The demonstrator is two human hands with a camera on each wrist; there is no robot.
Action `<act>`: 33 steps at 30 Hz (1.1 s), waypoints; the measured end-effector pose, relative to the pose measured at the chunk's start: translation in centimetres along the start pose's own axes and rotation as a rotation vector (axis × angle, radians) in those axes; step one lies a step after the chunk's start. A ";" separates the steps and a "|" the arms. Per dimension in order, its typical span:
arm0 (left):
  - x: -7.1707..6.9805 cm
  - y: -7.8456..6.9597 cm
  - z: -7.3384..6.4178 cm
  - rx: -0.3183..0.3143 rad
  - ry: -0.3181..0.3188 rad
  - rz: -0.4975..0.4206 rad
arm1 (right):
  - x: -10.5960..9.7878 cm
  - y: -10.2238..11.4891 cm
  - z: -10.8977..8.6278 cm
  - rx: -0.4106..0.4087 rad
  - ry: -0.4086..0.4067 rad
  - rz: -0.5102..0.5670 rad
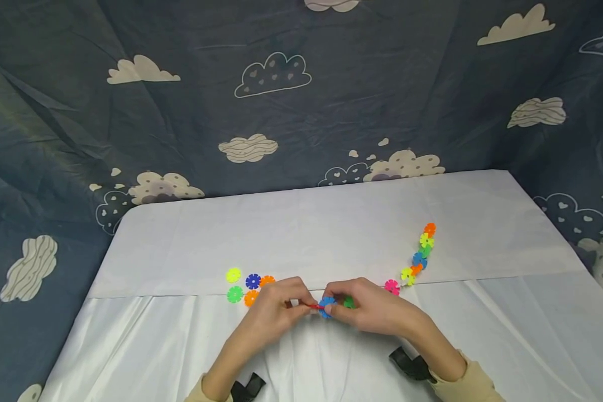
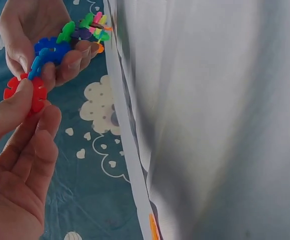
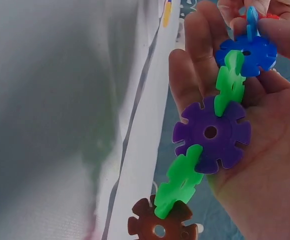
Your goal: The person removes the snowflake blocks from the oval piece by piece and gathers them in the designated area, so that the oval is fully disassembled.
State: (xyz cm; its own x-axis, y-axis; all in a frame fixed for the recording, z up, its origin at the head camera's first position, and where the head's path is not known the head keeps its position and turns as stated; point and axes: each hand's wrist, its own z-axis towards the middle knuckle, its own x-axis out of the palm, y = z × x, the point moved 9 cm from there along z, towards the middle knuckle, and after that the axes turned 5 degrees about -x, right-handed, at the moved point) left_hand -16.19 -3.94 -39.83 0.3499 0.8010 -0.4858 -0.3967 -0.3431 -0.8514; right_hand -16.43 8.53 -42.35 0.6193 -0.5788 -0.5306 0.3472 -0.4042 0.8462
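Observation:
My left hand (image 1: pixel 273 307) pinches a red notched disc (image 2: pixel 38 95) between thumb and fingers. Close beside it, my right hand (image 1: pixel 374 306) holds the end of a chain of notched plastic discs, gripping around a blue disc (image 3: pixel 257 55). A lighter blue disc (image 2: pixel 38 62) stands edge-on at that end, meeting the red disc's rim. Across the right palm run a green disc (image 3: pixel 230 85) and a purple disc (image 3: pixel 227 142), then another green one and a brown disc (image 3: pixel 144 220). The chain continues on the table past a pink disc (image 1: pixel 392 287) to an orange disc (image 1: pixel 430 228).
Several loose discs lie left of the hands, among them a yellow disc (image 1: pixel 233 274), a green disc (image 1: pixel 234 294) and a dark blue disc (image 1: pixel 253 281). A white cloth covers the table (image 1: pixel 181 245). Behind it hangs a dark cloud-patterned curtain (image 1: pixel 196 123).

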 end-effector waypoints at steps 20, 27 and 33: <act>-0.7 0.3 -0.1 0.011 -0.045 -0.025 | 0.2 0.6 0.2 -0.056 -0.044 -0.016; -1.0 0.4 -0.1 0.034 -0.062 0.001 | -0.1 0.8 0.2 -0.078 -0.094 -0.068; -2.7 1.3 0.1 -0.042 -0.147 0.079 | -0.5 0.2 0.3 -0.033 -0.151 -0.119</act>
State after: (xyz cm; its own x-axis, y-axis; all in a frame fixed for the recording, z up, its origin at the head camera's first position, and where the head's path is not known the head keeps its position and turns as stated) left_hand -17.69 -6.47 -39.63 0.1903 0.8326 -0.5201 -0.3810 -0.4256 -0.8208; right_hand -16.90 8.54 -41.93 0.4608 -0.6289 -0.6262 0.4359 -0.4542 0.7770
